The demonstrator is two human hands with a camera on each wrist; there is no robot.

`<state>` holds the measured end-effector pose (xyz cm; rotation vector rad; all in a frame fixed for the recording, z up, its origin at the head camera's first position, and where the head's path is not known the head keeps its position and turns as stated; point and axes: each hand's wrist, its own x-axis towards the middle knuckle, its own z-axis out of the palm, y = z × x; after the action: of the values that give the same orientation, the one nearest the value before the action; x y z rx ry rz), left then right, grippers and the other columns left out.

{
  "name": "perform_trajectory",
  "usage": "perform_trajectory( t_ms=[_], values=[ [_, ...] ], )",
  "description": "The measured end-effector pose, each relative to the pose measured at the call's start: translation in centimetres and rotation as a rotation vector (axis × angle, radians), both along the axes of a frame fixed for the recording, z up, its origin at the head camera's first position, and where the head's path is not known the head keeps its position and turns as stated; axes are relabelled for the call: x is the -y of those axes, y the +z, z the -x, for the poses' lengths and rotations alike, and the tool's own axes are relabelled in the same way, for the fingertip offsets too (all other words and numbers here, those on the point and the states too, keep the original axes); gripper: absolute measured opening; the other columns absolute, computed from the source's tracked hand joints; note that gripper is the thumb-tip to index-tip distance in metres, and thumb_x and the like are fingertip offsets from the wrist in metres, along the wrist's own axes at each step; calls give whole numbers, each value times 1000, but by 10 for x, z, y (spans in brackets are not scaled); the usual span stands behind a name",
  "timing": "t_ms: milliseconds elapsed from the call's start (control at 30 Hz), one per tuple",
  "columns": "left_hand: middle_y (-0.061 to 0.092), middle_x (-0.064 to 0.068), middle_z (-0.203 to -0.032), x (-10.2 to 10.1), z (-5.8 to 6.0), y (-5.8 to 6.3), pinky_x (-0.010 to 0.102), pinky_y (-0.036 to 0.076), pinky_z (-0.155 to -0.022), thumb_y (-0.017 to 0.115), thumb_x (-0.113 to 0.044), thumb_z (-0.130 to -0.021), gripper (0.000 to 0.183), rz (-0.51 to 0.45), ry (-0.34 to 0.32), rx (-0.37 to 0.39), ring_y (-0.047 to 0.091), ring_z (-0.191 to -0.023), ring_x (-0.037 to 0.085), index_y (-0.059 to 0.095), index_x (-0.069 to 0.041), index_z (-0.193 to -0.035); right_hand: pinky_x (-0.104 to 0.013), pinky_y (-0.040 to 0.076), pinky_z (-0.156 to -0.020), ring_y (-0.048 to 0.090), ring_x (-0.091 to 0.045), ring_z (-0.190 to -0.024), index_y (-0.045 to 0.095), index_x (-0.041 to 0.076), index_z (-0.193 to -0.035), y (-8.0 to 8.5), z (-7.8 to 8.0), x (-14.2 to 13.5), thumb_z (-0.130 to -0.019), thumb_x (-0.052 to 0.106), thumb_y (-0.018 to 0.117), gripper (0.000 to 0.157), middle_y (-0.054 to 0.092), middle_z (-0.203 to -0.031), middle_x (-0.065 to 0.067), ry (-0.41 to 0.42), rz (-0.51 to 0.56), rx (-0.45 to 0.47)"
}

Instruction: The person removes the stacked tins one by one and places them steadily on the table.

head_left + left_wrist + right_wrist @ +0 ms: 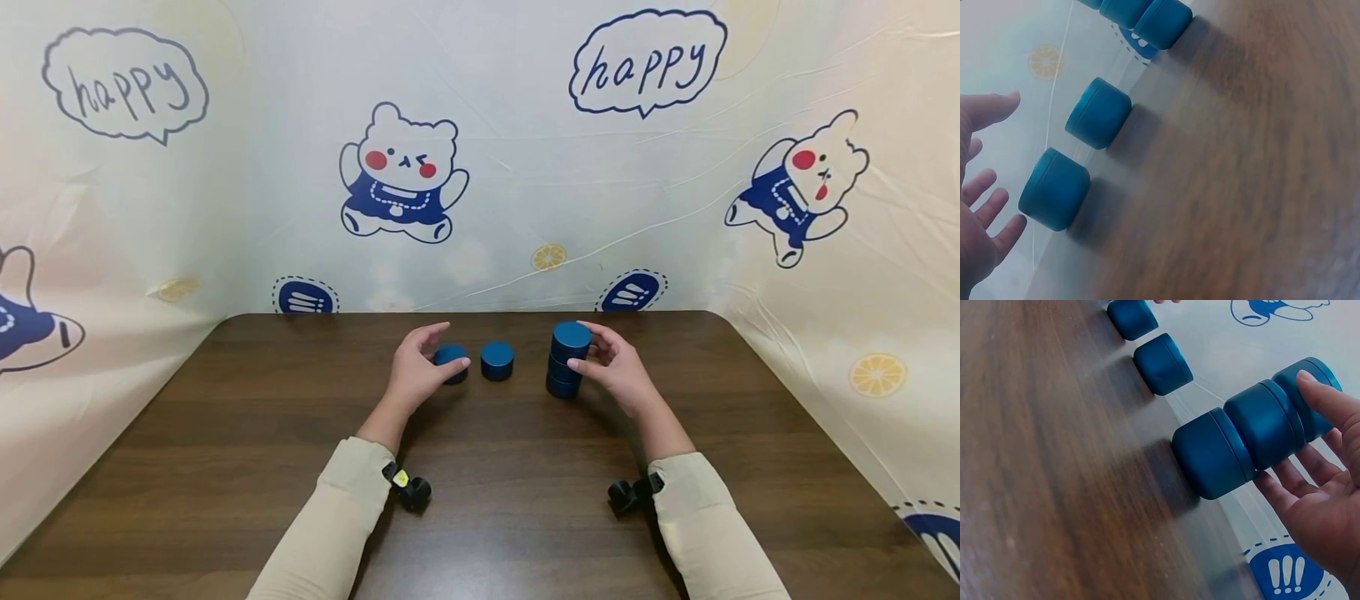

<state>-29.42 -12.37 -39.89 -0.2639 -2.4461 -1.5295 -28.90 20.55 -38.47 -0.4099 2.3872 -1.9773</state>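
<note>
Three blue round tins stand in a stack [564, 371] right of centre on the table. My right hand [621, 372] holds the top tin [1314, 403], its thumb on the near side and its fingers behind. Left of the stack stand two single blue tins, the middle one [497, 362] and the left one [447, 357]. Around the left tin curves my left hand [417, 367], thumb in front and fingers spread. In the left wrist view a gap shows between the thumb and that tin [1055, 190]; fingertip contact is hard to tell.
The brown wooden table [495, 533] reaches back to a printed cloth [517, 183] hanging behind and at both sides. A small black camera is strapped on each wrist, the left camera [411, 492] and the right camera [628, 495].
</note>
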Motion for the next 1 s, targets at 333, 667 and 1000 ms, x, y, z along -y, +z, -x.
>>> perform_trajectory(
  t_ms=[333, 667, 1000],
  values=[
    [49, 10, -138, -1, -1, 2, 47, 46, -100, 83, -28, -80, 64, 10, 6, -4, 47, -125, 31, 55, -15, -136, -52, 35, -109, 45, -34, -127, 41, 9, -146, -2, 1, -2, -90, 14, 72, 64, 48, -141, -18, 3, 4, 17],
    [50, 8, -137, -2, 1, 4, 45, 46, -100, 83, -29, -79, 63, 3, 22, 2, 47, -124, 27, 56, -15, -135, -53, 37, -107, 46, -35, -127, 42, 8, -144, -6, 4, -4, -87, 15, 75, 66, 49, -141, -18, 3, -14, 46],
    [50, 7, -137, -3, -3, 12, 45, 45, -102, 83, -28, -80, 62, -16, 24, -7, 47, -124, 26, 57, -16, -134, -55, 35, -108, 45, -37, -128, 42, 7, -143, -10, 7, -5, -85, 17, 77, 68, 50, -139, -19, -2, -51, 78]
  ],
)
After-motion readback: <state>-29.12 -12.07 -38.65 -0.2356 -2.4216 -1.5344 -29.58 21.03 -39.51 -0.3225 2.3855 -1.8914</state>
